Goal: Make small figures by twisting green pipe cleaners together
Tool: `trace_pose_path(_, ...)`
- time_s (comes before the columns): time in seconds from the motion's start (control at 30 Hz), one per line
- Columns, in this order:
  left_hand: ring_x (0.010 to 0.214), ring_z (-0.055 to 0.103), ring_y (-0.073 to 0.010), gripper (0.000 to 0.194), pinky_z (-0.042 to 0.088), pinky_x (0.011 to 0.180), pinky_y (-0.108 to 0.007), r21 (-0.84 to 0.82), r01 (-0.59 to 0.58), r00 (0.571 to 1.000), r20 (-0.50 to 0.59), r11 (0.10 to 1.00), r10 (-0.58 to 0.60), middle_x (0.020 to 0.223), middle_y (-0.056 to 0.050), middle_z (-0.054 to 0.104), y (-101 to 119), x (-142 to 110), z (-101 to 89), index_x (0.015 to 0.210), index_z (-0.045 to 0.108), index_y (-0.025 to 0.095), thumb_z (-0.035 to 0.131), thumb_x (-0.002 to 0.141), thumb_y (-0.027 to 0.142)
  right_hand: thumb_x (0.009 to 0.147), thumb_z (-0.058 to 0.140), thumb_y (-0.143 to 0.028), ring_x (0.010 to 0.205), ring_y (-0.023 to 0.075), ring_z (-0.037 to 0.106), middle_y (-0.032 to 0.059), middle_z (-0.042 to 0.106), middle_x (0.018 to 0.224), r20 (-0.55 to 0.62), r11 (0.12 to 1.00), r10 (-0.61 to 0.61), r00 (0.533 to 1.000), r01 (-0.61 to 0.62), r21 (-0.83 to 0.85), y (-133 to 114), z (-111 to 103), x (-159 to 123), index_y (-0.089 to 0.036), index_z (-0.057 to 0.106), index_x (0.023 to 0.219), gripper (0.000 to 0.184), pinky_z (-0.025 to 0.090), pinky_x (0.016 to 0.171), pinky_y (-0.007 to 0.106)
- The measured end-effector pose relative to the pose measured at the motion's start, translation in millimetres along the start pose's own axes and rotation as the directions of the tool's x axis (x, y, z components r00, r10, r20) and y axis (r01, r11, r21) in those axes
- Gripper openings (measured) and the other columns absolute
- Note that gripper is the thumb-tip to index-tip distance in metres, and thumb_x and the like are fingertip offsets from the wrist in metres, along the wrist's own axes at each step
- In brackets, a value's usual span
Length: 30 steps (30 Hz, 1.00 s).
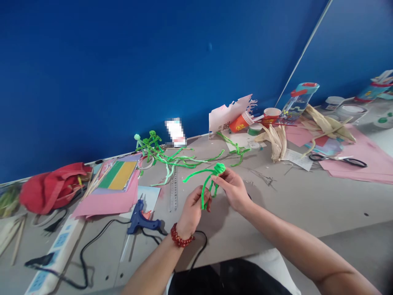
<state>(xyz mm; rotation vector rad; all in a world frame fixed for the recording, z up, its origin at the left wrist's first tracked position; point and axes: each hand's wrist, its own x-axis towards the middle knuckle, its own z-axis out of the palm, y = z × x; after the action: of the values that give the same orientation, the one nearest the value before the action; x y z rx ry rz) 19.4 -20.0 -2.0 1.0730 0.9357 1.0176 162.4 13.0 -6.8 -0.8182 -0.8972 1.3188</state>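
Note:
Between my hands, above the grey table, is a bright green pipe-cleaner figure (219, 168) with a coiled round top and several long bent strands. My left hand (192, 209), with a red bead bracelet on its wrist, pinches the lower strands. Just under the coiled top, my right hand (235, 188) grips the figure with thumb and fingers. One strand sticks out to the left, and another curves down to my left fingers. Some of the fingertips are hidden behind the figure. Beyond my hands lie loose green pipe cleaners (181, 164) and more green figures (149, 141).
A blue glue gun (143, 221) with its black cord lies left of my hands, near a clear ruler (173, 192) and a white power strip (58, 254). Pink paper sheets (104, 205) are at left. Black-handled scissors (337, 159), paper cups (242, 123) and dry husks (276, 143) are at right.

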Motion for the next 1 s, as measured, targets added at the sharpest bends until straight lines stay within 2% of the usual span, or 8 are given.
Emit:
trace_pose_path(0.13, 0.057, 0.043, -0.0113, 0.038, 0.039, 0.056, -0.025, 0.068, -0.064, 0.997, 0.051, 0.996, 0.06, 0.062, 0.003, 0.047, 1.2, -1.2, 0.6, 0.065, 0.05, 0.019, 0.065, 0.084, 0.048, 0.071, 0.081, -0.035, 0.062, 0.0113, 0.045, -0.0035, 0.053, 0.068, -0.032, 1.0, 0.002, 0.999, -0.001, 0.028, -2.1, -1.7, 2.7, -0.02, 0.06, 0.072, 0.026, 0.036, 0.058, 0.024)
trace_pose_path(0.4, 0.055, 0.046, -0.012, 0.035, 0.04, 0.056, -0.026, 0.176, -0.01, 0.998, 0.065, 0.984, -0.002, 0.06, 0.003, 0.049, -1.7, -1.5, 0.1, 0.069, 0.051, 0.019, 0.06, 0.086, 0.049, 0.07, 0.082, -0.034, 0.061, 0.011, 0.043, -0.0041, 0.052, 0.067, -0.088, 0.999, 0.011, 0.996, -0.007, 0.047, -8.5, -6.7, 8.1, -0.02, 0.056, 0.069, 0.029, 0.036, 0.059, 0.025)
trace_pose_path(0.53, 0.055, 0.046, -0.0123, 0.035, 0.039, 0.055, -0.026, 0.216, -0.039, 0.998, 0.059, 0.976, 0.027, 0.059, 0.003, 0.048, -0.7, -2.3, 0.3, 0.069, 0.051, 0.02, 0.059, 0.087, 0.049, 0.066, 0.084, -0.035, 0.06, 0.0115, 0.043, -0.0034, 0.052, 0.066, -0.111, 0.995, 0.05, 0.992, -0.041, 0.09, -13.0, -6.2, 9.5, -0.021, 0.055, 0.067, 0.032, 0.036, 0.057, 0.025)
trace_pose_path(0.7, 0.053, 0.046, -0.0124, 0.037, 0.039, 0.055, -0.026, 0.262, -0.086, 0.995, 0.072, 0.961, 0.069, 0.057, 0.003, 0.049, 4.4, -5.5, 0.6, 0.07, 0.053, 0.02, 0.057, 0.088, 0.051, 0.066, 0.083, -0.037, 0.057, 0.0114, 0.041, -0.0038, 0.051, 0.065, -0.099, 0.993, 0.083, 0.992, -0.075, 0.086, -16.2, -5.3, 9.6, -0.021, 0.053, 0.067, 0.034, 0.034, 0.054, 0.025)
trace_pose_path(0.8, 0.054, 0.048, -0.0125, 0.035, 0.04, 0.056, -0.025, 0.267, -0.129, 0.99, 0.087, 0.955, 0.109, 0.058, 0.002, 0.051, 2.6, -6.9, 0.6, 0.071, 0.053, 0.019, 0.057, 0.089, 0.049, 0.066, 0.084, -0.035, 0.057, 0.0105, 0.043, -0.0043, 0.051, 0.065, -0.069, 0.984, 0.118, 0.991, -0.107, 0.144, -16.8, -5.9, 10.6, -0.02, 0.052, 0.067, 0.035, 0.035, 0.054, 0.024)
trace_pose_path(0.93, 0.052, 0.046, -0.0112, 0.034, 0.037, 0.054, -0.024, 0.247, -0.132, 0.991, 0.009, 0.96, 0.134, 0.055, 0.003, 0.05, -4.2, -8.0, -2.3, 0.067, 0.051, 0.019, 0.064, 0.086, 0.045, 0.066, 0.085, -0.032, 0.056, 0.008, 0.042, -0.0056, 0.049, 0.063, -0.048, 0.969, 0.137, 0.989, -0.124, 0.212, -19.0, -10.6, 15.0, -0.019, 0.052, 0.067, 0.035, 0.035, 0.052, 0.021)
trace_pose_path(1.0, 0.052, 0.045, -0.0103, 0.036, 0.037, 0.054, -0.024, 0.188, -0.172, 0.982, -0.052, 0.967, 0.184, 0.056, 0.003, 0.05, -5.1, -7.6, -6.0, 0.066, 0.051, 0.019, 0.07, 0.082, 0.045, 0.065, 0.086, -0.032, 0.053, 0.007, 0.041, -0.0063, 0.049, 0.062, -0.066, 0.974, 0.129, 0.99, -0.114, 0.197, -20.6, -13.4, 17.1, -0.019, 0.052, 0.067, 0.036, 0.033, 0.049, 0.02)
